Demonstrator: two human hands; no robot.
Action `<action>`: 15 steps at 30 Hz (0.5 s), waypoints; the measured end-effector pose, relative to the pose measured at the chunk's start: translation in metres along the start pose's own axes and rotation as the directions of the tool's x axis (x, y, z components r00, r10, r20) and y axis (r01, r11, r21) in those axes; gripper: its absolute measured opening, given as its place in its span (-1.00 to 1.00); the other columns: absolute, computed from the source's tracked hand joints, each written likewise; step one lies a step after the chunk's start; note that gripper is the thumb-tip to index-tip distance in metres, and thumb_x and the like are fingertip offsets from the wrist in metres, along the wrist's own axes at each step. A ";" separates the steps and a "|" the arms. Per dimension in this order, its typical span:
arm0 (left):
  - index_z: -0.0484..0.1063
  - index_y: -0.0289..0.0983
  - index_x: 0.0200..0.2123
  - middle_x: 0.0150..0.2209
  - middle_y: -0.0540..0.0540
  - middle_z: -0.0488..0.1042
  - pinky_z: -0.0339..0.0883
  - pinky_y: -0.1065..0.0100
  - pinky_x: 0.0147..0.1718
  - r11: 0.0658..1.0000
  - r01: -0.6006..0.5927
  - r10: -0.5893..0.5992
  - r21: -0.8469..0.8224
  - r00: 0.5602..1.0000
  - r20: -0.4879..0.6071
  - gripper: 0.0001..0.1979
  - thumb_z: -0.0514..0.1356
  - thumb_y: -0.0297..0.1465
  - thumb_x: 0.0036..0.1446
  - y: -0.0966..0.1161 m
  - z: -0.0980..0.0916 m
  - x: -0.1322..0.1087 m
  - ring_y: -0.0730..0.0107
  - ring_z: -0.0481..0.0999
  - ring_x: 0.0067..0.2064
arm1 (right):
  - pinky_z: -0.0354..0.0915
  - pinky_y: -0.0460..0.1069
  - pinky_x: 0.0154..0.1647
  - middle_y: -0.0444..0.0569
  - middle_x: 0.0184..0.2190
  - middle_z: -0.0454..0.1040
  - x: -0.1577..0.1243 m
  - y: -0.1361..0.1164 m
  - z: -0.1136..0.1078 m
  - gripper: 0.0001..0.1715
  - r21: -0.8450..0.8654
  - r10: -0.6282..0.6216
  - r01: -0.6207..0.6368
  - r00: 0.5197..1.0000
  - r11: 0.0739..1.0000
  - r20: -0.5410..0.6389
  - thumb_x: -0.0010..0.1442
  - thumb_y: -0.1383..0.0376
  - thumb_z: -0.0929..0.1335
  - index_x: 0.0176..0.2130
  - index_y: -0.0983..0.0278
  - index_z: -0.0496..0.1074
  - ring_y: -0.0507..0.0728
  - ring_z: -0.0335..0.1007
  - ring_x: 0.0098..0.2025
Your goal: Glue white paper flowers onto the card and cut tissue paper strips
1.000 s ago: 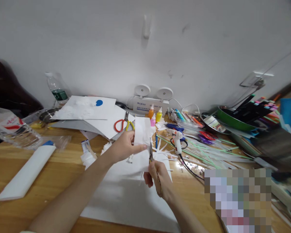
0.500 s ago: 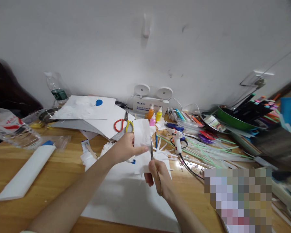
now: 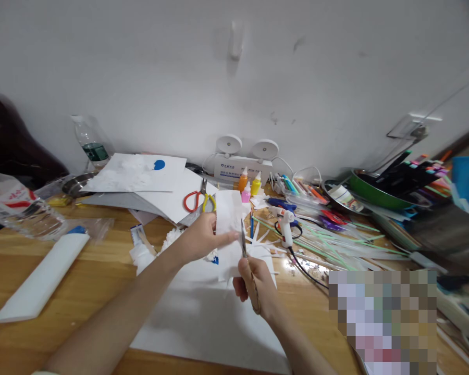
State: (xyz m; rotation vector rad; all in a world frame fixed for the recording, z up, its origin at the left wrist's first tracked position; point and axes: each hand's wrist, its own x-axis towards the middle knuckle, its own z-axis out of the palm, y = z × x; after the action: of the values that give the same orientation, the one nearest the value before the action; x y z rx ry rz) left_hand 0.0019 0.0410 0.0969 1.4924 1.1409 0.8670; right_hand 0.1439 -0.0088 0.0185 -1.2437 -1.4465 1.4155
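My left hand (image 3: 203,237) pinches a piece of white paper (image 3: 229,213), its thumb lying across the front. My right hand (image 3: 256,284) is closed round the handles of a pair of scissors (image 3: 244,240), whose blades point up at the right edge of that paper. Beneath both hands lies a large white sheet (image 3: 195,317). A fan of thin white strips (image 3: 261,234) shows just right of the scissors. White fluffy material (image 3: 171,238) with a bit of blue is partly hidden behind my left hand.
Red-and-yellow-handled scissors (image 3: 199,200) rest on stacked paper. Paint bottles (image 3: 255,184) stand behind my hands. A white glue gun (image 3: 285,226), its cord and many straws (image 3: 336,242) are at the right. At the left are a folded white paper (image 3: 42,276) and a large bottle (image 3: 23,208).
The scissor blades have tilted slightly to the left beside the paper. Both hands stay in nearly the same place, with my right hand a touch further left.
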 end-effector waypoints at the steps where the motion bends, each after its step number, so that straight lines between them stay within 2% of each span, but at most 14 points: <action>1: 0.26 -0.30 -0.61 -0.68 0.09 0.19 -0.01 0.48 -0.68 1.000 -0.004 0.004 0.017 1.000 -0.006 -0.74 0.23 -0.25 -0.16 0.001 0.000 0.000 0.56 0.15 -0.64 | -0.06 -0.16 -0.80 -0.17 -0.83 0.15 0.000 0.000 0.000 -0.31 0.002 0.001 -0.001 1.000 1.000 0.000 -0.02 -0.24 0.08 -0.68 0.28 0.15 -0.09 0.00 -0.80; 5: 0.06 -0.27 -0.70 -0.72 0.13 -0.02 -0.17 0.46 -0.70 0.998 0.012 -0.009 0.064 0.999 -0.045 -0.58 0.09 -0.12 -0.04 0.002 0.000 0.002 0.62 -0.03 -0.67 | -0.08 -0.16 -0.81 -0.16 -0.86 0.12 0.000 -0.002 0.000 -0.28 -0.024 -0.001 0.001 1.000 1.000 -0.011 -0.04 -0.26 0.07 -0.74 0.27 0.13 -0.08 0.00 -0.81; 7: 0.03 -0.26 -0.70 -0.72 0.13 -0.07 -0.22 0.45 -0.70 0.997 0.048 -0.045 0.054 0.998 -0.052 -0.56 0.05 -0.09 -0.02 0.000 0.000 0.002 0.62 -0.08 -0.67 | -0.09 -0.16 -0.81 -0.16 -0.87 0.12 0.000 -0.004 0.001 -0.27 -0.030 0.002 -0.002 1.000 1.000 -0.022 -0.05 -0.27 0.07 -0.75 0.27 0.12 -0.08 0.00 -0.81; 12: 0.14 -0.30 -0.68 -0.70 0.11 0.04 -0.13 0.46 -0.65 0.991 0.045 -0.039 -0.128 0.998 0.051 -0.60 0.07 -0.12 -0.01 -0.006 0.001 0.005 0.61 0.01 -0.65 | -0.11 -0.17 -0.83 -0.17 -0.87 0.10 0.000 -0.004 0.001 -0.27 -0.024 -0.005 0.004 1.000 1.000 -0.030 -0.07 -0.28 0.07 -0.74 0.28 0.12 -0.10 -0.03 -0.83; 15: 0.17 -0.31 -0.66 -0.69 0.10 0.06 -0.12 0.46 -0.65 0.984 0.040 -0.030 -0.173 0.998 0.060 -0.61 0.06 -0.13 0.01 -0.008 0.001 0.007 0.61 0.02 -0.64 | -0.11 -0.18 -0.83 -0.19 -0.88 0.11 0.001 -0.003 0.001 -0.29 -0.014 -0.001 0.000 1.000 1.000 -0.030 -0.07 -0.27 0.09 -0.70 0.29 0.14 -0.10 -0.03 -0.83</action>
State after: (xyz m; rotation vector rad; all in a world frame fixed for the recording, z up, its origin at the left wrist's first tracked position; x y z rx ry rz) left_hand 0.0028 0.0474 0.0885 1.3420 1.0193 0.8717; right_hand 0.1427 -0.0077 0.0208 -1.2683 -1.4388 1.3822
